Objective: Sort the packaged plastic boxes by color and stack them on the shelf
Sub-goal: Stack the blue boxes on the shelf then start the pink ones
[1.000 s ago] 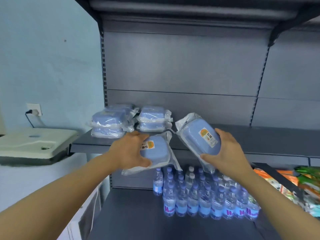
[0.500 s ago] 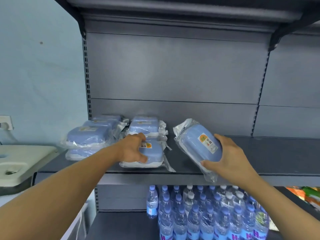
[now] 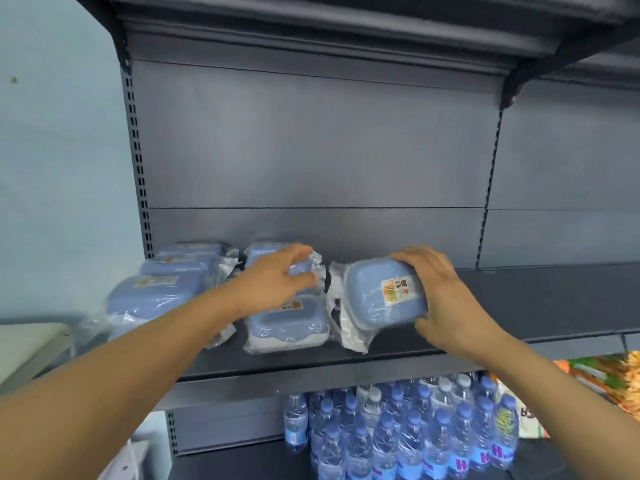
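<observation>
The right hand (image 3: 446, 299) grips a wrapped blue box (image 3: 382, 294) tilted on its edge near the front lip of the grey shelf (image 3: 540, 306); bare shelf runs on to its right. The left hand (image 3: 277, 278), fingers loosely spread, hovers over the rear stack (image 3: 266, 252), above a flat front box (image 3: 287, 323). Water bottles (image 3: 398, 434) crowd the shelf below.

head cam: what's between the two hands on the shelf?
In the head view, between the left hand and the right hand lies only crumpled clear wrap of the tilted blue box that the right hand holds.
</observation>
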`<action>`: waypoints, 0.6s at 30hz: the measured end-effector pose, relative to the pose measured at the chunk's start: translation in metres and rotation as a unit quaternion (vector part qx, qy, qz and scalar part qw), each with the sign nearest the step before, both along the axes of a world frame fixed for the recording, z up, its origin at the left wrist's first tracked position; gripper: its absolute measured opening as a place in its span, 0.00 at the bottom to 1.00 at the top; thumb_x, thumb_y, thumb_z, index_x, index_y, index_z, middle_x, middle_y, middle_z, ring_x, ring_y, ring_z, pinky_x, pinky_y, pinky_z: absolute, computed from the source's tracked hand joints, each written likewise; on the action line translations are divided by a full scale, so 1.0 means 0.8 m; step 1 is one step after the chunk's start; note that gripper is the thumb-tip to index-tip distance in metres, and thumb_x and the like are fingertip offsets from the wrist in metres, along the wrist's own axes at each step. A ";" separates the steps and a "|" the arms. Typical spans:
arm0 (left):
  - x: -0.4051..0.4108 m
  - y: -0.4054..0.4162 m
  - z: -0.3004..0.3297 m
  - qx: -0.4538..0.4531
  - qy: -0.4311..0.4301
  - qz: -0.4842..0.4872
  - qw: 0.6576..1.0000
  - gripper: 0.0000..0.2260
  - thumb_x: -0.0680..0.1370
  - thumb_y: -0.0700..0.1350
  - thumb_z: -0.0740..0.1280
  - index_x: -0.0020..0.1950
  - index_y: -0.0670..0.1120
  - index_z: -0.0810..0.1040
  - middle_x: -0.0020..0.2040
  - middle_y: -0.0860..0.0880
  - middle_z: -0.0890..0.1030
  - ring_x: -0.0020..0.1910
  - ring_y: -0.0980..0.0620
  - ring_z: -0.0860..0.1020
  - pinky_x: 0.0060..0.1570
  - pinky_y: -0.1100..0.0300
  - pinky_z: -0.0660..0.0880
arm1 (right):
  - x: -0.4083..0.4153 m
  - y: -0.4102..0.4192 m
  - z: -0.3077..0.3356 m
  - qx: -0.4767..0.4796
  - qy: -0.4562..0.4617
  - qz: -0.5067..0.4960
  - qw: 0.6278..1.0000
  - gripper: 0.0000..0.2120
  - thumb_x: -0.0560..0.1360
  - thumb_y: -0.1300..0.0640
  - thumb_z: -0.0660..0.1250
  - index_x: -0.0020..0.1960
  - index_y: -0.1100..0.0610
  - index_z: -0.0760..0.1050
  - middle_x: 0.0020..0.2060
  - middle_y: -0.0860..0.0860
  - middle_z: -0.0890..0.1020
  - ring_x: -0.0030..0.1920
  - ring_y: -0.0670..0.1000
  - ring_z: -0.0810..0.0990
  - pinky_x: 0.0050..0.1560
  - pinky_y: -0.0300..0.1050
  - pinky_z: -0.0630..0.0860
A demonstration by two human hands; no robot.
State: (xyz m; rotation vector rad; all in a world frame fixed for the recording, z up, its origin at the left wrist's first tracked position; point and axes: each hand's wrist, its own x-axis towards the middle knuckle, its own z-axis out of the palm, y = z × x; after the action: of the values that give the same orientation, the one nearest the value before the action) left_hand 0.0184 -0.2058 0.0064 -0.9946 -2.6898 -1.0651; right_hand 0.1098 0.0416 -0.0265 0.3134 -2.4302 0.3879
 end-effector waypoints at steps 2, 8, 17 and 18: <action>0.016 0.004 0.027 0.087 -0.060 -0.013 0.994 0.23 0.78 0.53 0.63 0.72 0.51 0.66 0.67 0.53 0.73 0.62 0.56 0.73 0.57 0.63 0.65 | -0.005 -0.009 0.011 0.046 0.029 0.026 0.998 0.42 0.58 0.76 0.64 0.70 0.56 0.64 0.65 0.43 0.65 0.72 0.49 0.57 0.71 0.32 0.50; 0.043 -0.004 0.033 0.101 -0.176 -0.037 0.978 0.18 0.73 0.45 0.72 0.62 0.46 0.75 0.56 0.44 0.81 0.54 0.46 0.81 0.57 0.50 0.77 | -0.014 -0.054 0.034 0.129 0.112 0.051 0.984 0.43 0.58 0.76 0.65 0.69 0.52 0.61 0.71 0.53 0.61 0.73 0.56 0.56 0.59 0.46 0.68; 0.060 -0.008 -0.010 0.297 -0.121 0.085 0.943 0.18 0.70 0.46 0.75 0.55 0.48 0.71 0.52 0.47 0.80 0.50 0.48 0.81 0.52 0.50 0.78 | -0.019 -0.122 0.051 -0.443 -0.229 0.044 0.866 0.30 0.75 0.40 0.64 0.67 0.58 0.63 0.60 0.52 0.76 0.57 0.53 0.77 0.55 0.49 0.75; 0.064 -0.004 -0.013 0.284 -0.103 0.082 0.950 0.20 0.70 0.45 0.75 0.56 0.48 0.70 0.52 0.48 0.80 0.49 0.49 0.81 0.52 0.52 0.78 | -0.024 -0.128 0.054 -0.454 -0.240 0.050 0.856 0.31 0.73 0.38 0.65 0.65 0.58 0.64 0.58 0.51 0.77 0.55 0.53 0.79 0.52 0.49 0.77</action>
State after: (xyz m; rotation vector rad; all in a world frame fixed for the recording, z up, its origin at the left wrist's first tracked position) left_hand 0.0699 -0.2089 -0.0043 -0.5697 -2.3063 -1.8364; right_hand 0.0908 -0.0606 0.0164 -0.1003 -2.3563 1.7498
